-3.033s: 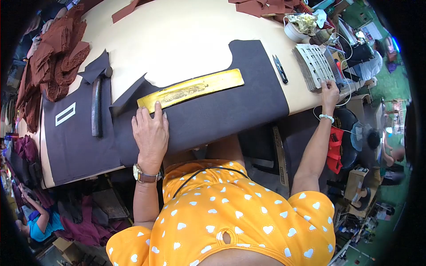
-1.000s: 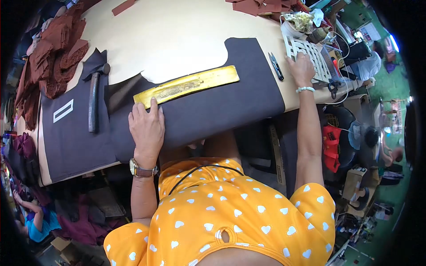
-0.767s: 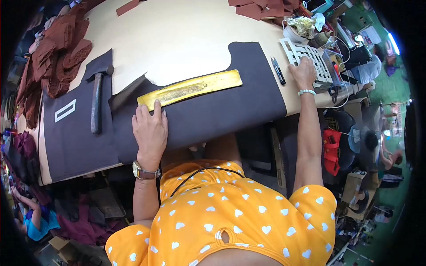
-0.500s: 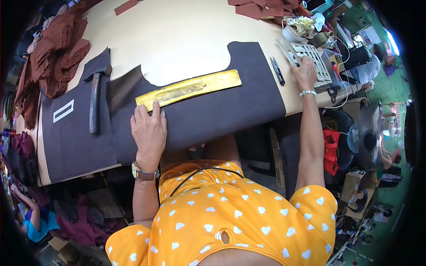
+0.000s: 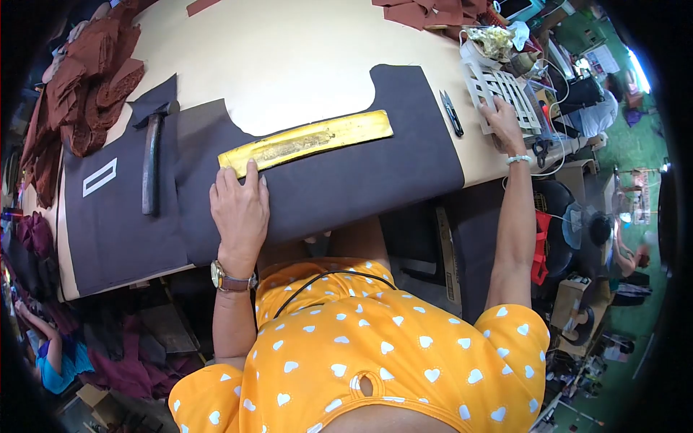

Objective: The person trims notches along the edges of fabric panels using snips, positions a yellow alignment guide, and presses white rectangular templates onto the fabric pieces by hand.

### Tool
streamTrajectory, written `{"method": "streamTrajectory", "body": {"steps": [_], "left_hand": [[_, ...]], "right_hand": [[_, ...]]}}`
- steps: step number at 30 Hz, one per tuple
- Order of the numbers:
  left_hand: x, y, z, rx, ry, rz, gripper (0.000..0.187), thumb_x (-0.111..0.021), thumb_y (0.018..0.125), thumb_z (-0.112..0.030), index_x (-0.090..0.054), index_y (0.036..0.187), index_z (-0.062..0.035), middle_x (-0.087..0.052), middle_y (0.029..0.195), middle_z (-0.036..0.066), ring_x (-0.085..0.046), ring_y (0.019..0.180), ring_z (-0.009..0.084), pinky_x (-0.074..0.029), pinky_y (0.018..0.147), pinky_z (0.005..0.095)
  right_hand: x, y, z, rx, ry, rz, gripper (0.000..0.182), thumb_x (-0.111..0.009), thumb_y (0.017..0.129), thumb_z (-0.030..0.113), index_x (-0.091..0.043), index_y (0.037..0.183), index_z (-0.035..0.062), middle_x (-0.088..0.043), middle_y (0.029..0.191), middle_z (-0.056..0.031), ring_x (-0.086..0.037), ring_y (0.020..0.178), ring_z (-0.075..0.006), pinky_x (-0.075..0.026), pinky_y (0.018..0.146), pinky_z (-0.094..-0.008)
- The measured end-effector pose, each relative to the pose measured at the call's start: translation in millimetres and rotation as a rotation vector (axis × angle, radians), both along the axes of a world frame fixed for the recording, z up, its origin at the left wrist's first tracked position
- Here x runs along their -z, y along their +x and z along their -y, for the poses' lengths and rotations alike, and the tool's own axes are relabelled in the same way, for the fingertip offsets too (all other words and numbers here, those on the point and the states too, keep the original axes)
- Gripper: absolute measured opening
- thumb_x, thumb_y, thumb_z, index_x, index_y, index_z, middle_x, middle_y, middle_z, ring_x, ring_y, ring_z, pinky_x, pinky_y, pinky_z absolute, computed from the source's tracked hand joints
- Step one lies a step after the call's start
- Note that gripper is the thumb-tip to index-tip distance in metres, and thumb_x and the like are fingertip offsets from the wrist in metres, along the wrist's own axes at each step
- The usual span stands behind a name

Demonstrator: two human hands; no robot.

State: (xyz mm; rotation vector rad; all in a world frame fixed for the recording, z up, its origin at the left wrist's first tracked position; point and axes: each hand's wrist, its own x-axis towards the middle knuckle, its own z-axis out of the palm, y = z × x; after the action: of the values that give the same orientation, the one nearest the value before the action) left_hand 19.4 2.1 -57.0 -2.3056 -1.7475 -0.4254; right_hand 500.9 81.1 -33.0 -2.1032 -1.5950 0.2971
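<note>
My left hand (image 5: 240,209) lies flat with its fingers spread on a dark fabric piece (image 5: 325,195). Its fingertips touch the left end of a long, worn yellow bar (image 5: 307,142) that rests on the fabric. At the table's right side, my right hand (image 5: 505,128) grips a white translucent slotted template (image 5: 478,85) by its near end. Beneath and beside it is a white slatted rack (image 5: 521,97). Small thread snips (image 5: 452,114) lie left of that hand. A hammer (image 5: 151,155) and a small white rectangular frame (image 5: 99,177) rest on the fabric's left part.
Rust-brown fabric pieces (image 5: 90,79) are heaped at the table's left, and more brown pieces (image 5: 429,11) lie at the back. A white container (image 5: 473,52), a cable and assorted tools crowd the right edge. Another person (image 5: 61,357) is at lower left.
My right hand has shifted slightly right, moving the slotted template with it. The raised fold in the dark fabric beside the hammer now lies flatter. My left hand stays at the bar's end.
</note>
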Motion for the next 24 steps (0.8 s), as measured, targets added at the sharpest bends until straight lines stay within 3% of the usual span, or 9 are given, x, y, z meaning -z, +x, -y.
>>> {"method": "streamTrajectory", "body": {"steps": [3,6,10,11,14,16,18,22,24], "left_hand": [[0.1,1.1,-0.3,-0.010,-0.012,0.016,0.032,-0.059,0.081,-0.019,-0.059,0.109,-0.0033,-0.048,0.086,0.013,-0.049,0.088,0.0270,-0.042,0.076,0.0375],[-2.7,1.0,0.2,-0.008,-0.010,0.010,0.028,-0.056,0.084,-0.018,-0.058,0.109,-0.0052,-0.048,0.085,0.012,-0.050,0.083,0.0265,-0.042,0.074,0.0372],[-8.2,0.4,-1.8,0.008,-0.018,0.018,0.024,-0.056,0.084,-0.017,-0.060,0.104,-0.0054,-0.049,0.083,0.012,-0.050,0.083,0.0265,-0.041,0.074,0.0370],[-9.0,-0.5,-3.4,0.022,-0.005,0.022,0.022,-0.056,0.084,-0.017,-0.060,0.102,-0.0053,-0.050,0.083,0.012,-0.050,0.083,0.0267,-0.041,0.074,0.0369],[-10.8,-3.9,-11.4,0.070,0.001,0.131,0.019,-0.056,0.084,-0.018,-0.061,0.096,-0.0044,-0.052,0.085,0.014,-0.052,0.082,0.0286,-0.041,0.074,0.0373],[-10.9,-5.8,-16.4,0.079,0.005,0.259,0.020,-0.055,0.086,-0.019,-0.061,0.096,-0.0037,-0.054,0.088,0.016,-0.054,0.082,0.0297,-0.042,0.075,0.0364],[-19.5,-2.5,-13.2,0.071,-0.142,0.603,0.024,-0.054,0.088,-0.021,-0.061,0.100,-0.0019,-0.057,0.090,0.014,-0.056,0.083,0.0257,-0.043,0.076,0.0328],[-26.9,12.7,0.5,0.039,-0.576,1.188,0.033,-0.052,0.091,-0.025,-0.058,0.107,0.0035,-0.060,0.092,0.007,-0.056,0.085,0.0155,-0.043,0.076,0.0254],[-17.9,16.5,2.2,0.107,-0.657,1.196,0.034,-0.056,0.089,-0.015,-0.051,0.117,0.0047,-0.059,0.090,0.004,-0.054,0.081,0.0078,-0.043,0.073,0.0209]], "right_hand": [[-8.3,10.1,6.3,-0.060,-0.121,-0.289,0.033,-0.063,0.080,0.028,-0.062,0.095,-0.0011,-0.062,0.077,-0.0042,-0.055,0.068,-0.0079,-0.045,0.059,-0.0257],[-24.8,-3.1,16.7,-0.036,0.143,-0.388,0.034,-0.061,0.084,0.028,-0.060,0.102,-0.0005,-0.062,0.081,-0.0053,-0.055,0.069,-0.0065,-0.044,0.059,-0.0235],[-52.6,-63.1,37.2,-0.134,0.283,-0.299,0.026,-0.048,0.093,0.027,-0.055,0.099,0.0023,-0.064,0.084,-0.0063,-0.058,0.070,-0.0098,-0.046,0.060,-0.0241],[-50.0,-76.5,39.4,-0.230,0.307,-0.144,0.026,-0.042,0.095,0.027,-0.052,0.097,0.0029,-0.064,0.083,-0.0094,-0.059,0.069,-0.0121,-0.046,0.057,-0.0261],[-41.8,-125.7,52.2,-0.183,0.116,-0.136,0.018,-0.047,0.091,0.018,-0.051,0.097,0.0021,-0.064,0.082,-0.0142,-0.061,0.068,-0.0201,-0.047,0.060,-0.0310],[-17.6,-153.6,65.7,-0.408,0.271,0.150,0.020,-0.053,0.078,0.006,-0.051,0.098,0.0031,-0.061,0.084,-0.0147,-0.060,0.073,-0.0284,-0.047,0.066,-0.0374],[-13.1,-190.4,79.9,-0.591,0.300,0.220,0.035,-0.056,0.064,0.000,-0.051,0.099,0.0049,-0.058,0.083,-0.0126,-0.056,0.078,-0.0314,-0.044,0.069,-0.0402],[11.0,-224.9,87.7,-0.756,0.326,0.181,0.038,-0.059,0.062,0.000,-0.051,0.098,0.0071,-0.051,0.080,-0.0104,-0.051,0.075,-0.0282,-0.041,0.066,-0.0375],[20.3,-231.9,89.3,-0.770,0.230,0.155,0.034,-0.065,0.070,0.017,-0.051,0.100,0.0065,-0.052,0.086,-0.0100,-0.052,0.080,-0.0282,-0.042,0.071,-0.0370]]}}
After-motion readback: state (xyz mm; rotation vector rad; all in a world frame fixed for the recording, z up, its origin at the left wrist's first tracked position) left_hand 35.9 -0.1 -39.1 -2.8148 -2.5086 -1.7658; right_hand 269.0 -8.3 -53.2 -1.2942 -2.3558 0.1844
